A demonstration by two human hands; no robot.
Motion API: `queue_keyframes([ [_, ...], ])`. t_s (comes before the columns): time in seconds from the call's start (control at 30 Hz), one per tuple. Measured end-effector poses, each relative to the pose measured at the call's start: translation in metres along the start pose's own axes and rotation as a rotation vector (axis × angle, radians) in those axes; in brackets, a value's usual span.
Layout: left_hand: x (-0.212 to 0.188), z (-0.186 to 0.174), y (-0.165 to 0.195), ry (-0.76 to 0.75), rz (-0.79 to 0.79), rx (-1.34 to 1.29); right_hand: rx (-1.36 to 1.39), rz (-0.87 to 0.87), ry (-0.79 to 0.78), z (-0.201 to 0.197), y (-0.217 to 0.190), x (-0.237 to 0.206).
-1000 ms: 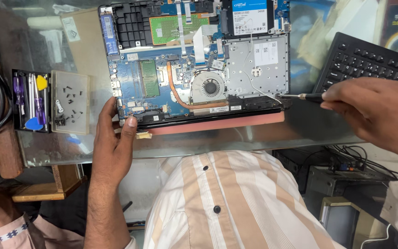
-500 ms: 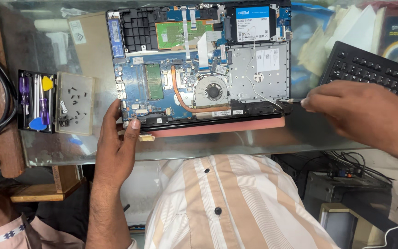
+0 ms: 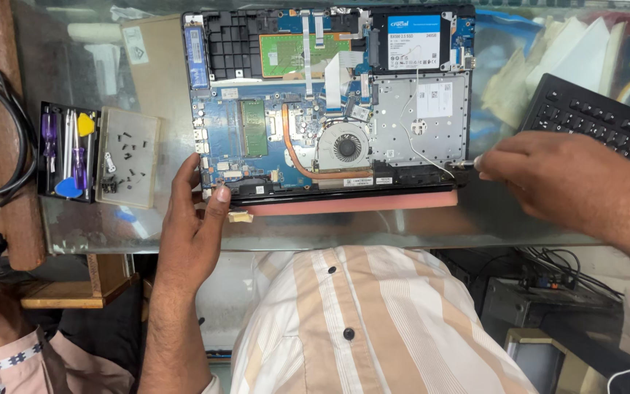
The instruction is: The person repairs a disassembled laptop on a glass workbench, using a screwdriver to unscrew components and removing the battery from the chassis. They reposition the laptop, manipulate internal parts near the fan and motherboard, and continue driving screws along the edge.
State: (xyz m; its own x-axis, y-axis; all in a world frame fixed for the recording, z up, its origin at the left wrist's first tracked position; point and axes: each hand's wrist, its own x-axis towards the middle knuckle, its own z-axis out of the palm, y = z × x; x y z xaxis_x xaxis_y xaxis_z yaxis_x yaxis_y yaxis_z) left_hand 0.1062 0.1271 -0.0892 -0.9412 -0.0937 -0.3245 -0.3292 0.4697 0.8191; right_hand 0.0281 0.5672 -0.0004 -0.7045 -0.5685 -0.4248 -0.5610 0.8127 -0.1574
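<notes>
Bracing the opened laptop (image 3: pixel 329 109) with left hand (image 3: pixel 195 226), fingers spread on its near-left corner so it stays put; right hand (image 3: pixel 548 179) pinching screwdriver (image 3: pixel 467 165) at far-right edge.

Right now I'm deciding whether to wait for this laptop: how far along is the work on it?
Done: the laptop lies open with its bottom cover off, board and fan exposed, and loose screws sit in the small tray. In hand: the left hand steadies the near left corner while the right hand holds a thin tool at the near right corner. Left: the cover is not back on and the screws are still out.
</notes>
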Motion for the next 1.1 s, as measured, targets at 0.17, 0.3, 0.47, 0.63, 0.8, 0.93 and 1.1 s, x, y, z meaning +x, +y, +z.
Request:
queue_keyframes([
  [0.17,-0.003,0.002,0.0,0.0,0.015,0.002,-0.038,0.022,-0.021,0.001,-0.001,-0.004],
  [0.3,-0.003,0.002,0.001,0.006,0.018,0.014,-0.167,0.349,-0.33,-0.008,-0.017,0.003],
  [0.47,-0.004,0.0,0.001,0.01,0.022,0.029,-0.021,0.099,-0.162,-0.011,-0.016,0.005],
  [0.63,-0.005,-0.001,0.0,0.011,0.025,0.016,-0.012,-0.076,-0.105,-0.002,-0.002,-0.003],
  [0.8,-0.004,0.0,0.0,0.007,0.015,0.04,-0.029,0.119,-0.093,-0.004,-0.006,-0.004],
  [0.93,-0.004,0.0,0.003,0.003,0.056,0.047,-0.256,0.449,-0.281,-0.012,-0.017,0.001],
  [1.1,-0.006,0.0,0.006,-0.012,-0.007,0.059,-0.137,0.275,-0.18,-0.003,-0.019,0.0],
])
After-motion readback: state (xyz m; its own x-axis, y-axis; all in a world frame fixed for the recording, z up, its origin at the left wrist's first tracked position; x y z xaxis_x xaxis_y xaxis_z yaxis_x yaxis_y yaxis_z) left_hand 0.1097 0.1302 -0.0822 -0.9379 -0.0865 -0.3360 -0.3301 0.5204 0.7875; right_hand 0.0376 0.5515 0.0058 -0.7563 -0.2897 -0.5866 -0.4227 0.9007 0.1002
